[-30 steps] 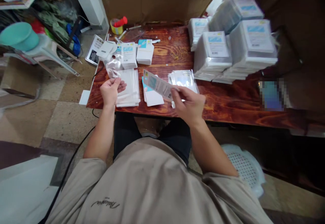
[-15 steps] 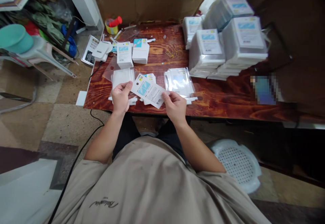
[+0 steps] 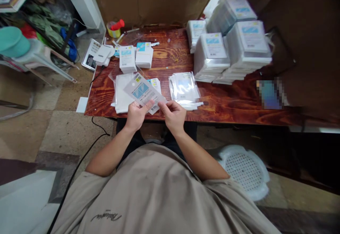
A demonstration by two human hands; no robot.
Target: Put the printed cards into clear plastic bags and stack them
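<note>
A printed packaging card (image 3: 142,91), white with a blue picture and a yellow mark, is tilted in front of me over the table's near edge. My left hand (image 3: 137,115) grips its lower edge, thumb on top. At the lower right corner, my right hand (image 3: 175,117) pinches the same card. Partly covered by it lie several more cards (image 3: 157,85) on the table. A pile of white sheets or bags (image 3: 120,96) sits just left of them. To the right is a pile of clear plastic bags (image 3: 184,87), with a printed card showing through the top one.
Tall stacks of bagged cards (image 3: 231,46) stand at the back right of the wooden table (image 3: 170,57). Two card stacks (image 3: 127,58), a white device (image 3: 104,54) and a tape roll (image 3: 113,31) are at the back left. A plastic stool (image 3: 244,170) is below right.
My left hand has slid from the card's upper left end to its lower edge, nearer my right hand. The card has shifted slightly left, and the view has moved a little.
</note>
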